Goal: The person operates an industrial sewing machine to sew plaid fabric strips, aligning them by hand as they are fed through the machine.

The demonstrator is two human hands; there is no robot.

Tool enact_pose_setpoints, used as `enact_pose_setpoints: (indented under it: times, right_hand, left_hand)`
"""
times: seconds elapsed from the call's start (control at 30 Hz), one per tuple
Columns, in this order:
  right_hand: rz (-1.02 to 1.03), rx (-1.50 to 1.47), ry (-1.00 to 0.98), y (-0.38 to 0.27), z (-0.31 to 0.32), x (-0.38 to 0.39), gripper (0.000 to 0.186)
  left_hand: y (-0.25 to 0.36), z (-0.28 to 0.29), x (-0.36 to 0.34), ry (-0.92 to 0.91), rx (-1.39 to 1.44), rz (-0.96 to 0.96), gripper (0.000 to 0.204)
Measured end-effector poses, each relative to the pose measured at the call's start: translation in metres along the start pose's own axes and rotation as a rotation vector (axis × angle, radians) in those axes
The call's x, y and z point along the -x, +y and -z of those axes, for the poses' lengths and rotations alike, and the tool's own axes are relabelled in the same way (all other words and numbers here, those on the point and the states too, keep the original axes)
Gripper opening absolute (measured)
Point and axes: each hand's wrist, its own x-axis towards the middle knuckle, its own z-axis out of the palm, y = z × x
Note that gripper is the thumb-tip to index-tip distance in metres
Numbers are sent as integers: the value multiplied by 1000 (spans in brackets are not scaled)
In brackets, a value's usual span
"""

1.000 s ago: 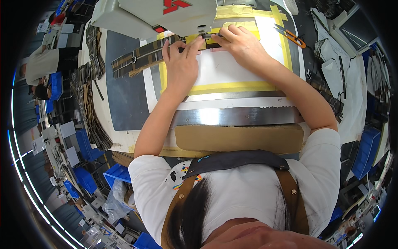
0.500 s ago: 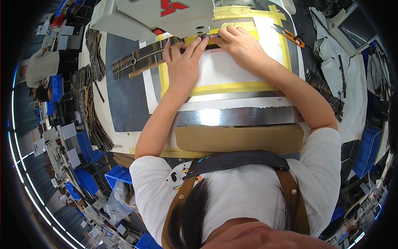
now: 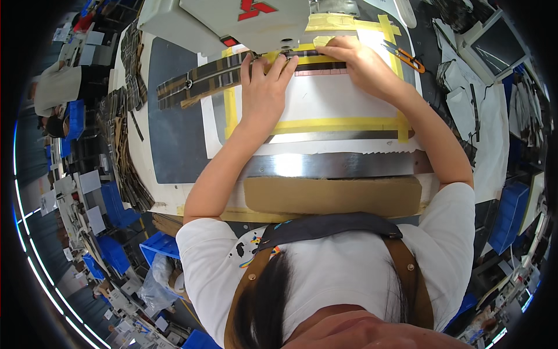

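A dark plaid fabric strip [image 3: 212, 80] lies across the work surface under the head of a white sewing machine [image 3: 250, 26]. A narrow grey line and a small metal piece show on its left part. My left hand [image 3: 264, 93] rests on the strip just below the machine head, fingers spread and tips pressing down. To the right, my right hand [image 3: 366, 67] has its fingers drawn together at the strip's right part, beside yellow tape; its thumb is mostly hidden. A white sheet edged with yellow tape [image 3: 337, 124] lies beneath both hands.
Orange-handled thread snips [image 3: 410, 60] lie right of the sheet. Stacked plaid pieces [image 3: 119, 154] hang along the table's left side. A metal strip [image 3: 331, 165] and a brown padded edge [image 3: 331, 195] run along the front. A screen-like panel [image 3: 497, 45] stands far right.
My right hand has moved right along the strip, away from my left hand, uncovering a taped stretch between them. My left hand stays on the strip with its fingers more spread.
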Motion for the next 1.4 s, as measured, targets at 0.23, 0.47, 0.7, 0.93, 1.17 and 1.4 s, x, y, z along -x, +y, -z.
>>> enact_pose_setpoints:
  times: [0.23, 0.47, 0.7, 0.93, 1.17, 1.4]
  right_hand:
    - [-53, -144, 71, 26, 27, 16, 60]
    - [-12, -108, -14, 19, 10, 14, 83]
    - [21, 58, -8, 15, 13, 20, 84]
    - [193, 185, -63, 16, 18, 38, 53]
    - [182, 186, -37, 13, 15, 39, 52]
    - [167, 163, -61, 11, 16, 34, 59]
  left_hand:
    - [-1, -2, 1, 26, 1, -18, 55]
    - [0, -1, 1, 23, 29, 2, 54]
    - [0, -3, 2, 29, 49, 16, 57]
    - [0, -2, 3, 29, 65, 19, 57]
    - [0, -1, 2, 13, 53, 21, 55]
    - [-2, 0, 1, 14, 61, 20, 55]
